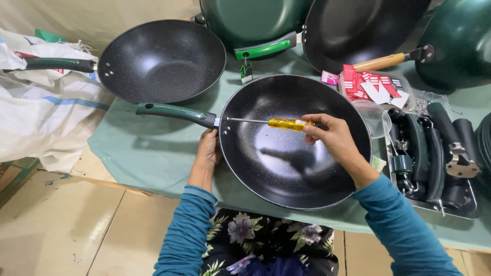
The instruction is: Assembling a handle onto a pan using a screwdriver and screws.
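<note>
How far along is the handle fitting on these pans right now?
Done, it seems: the back pan already carries its handle. In hand: the right hand holds a screwdriver with its tip at the front pan where the green handle joins, while the left hand steadies the rim. Left: loose handles wait in the tray.

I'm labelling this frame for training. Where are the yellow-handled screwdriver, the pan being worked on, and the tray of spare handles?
Screwdriver (pixel 289 123), head view, on its yellow handle.
Pan (pixel 286 163), head view, on its bare black inside.
Tray of handles (pixel 463 208), head view, on its metal rim.
</note>
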